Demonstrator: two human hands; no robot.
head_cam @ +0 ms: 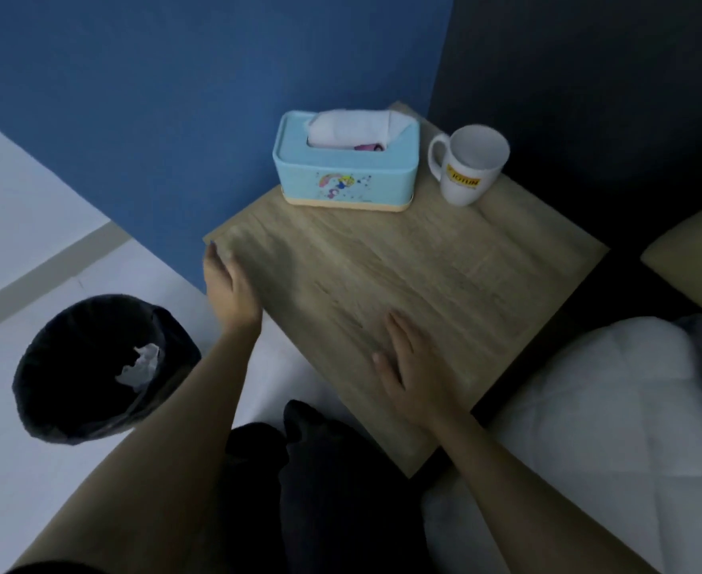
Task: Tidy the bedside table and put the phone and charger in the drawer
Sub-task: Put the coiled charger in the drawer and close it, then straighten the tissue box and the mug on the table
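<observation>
The wooden bedside table (444, 275) fills the middle of the view. At its back stand a light blue tissue box (347, 176) with a white tissue sticking out and a white mug (469, 165) with a yellow label. My left hand (229, 287) is at the table's left edge, fingers apart, holding nothing. My right hand (413, 366) lies flat, palm down, on the tabletop near the front edge. No phone, charger or drawer shows in the view.
A black waste bin (71, 391) with crumpled white paper (140, 364) inside stands on the floor to the left. A white pillow (614, 428) and bed lie to the right. A blue wall is behind the table.
</observation>
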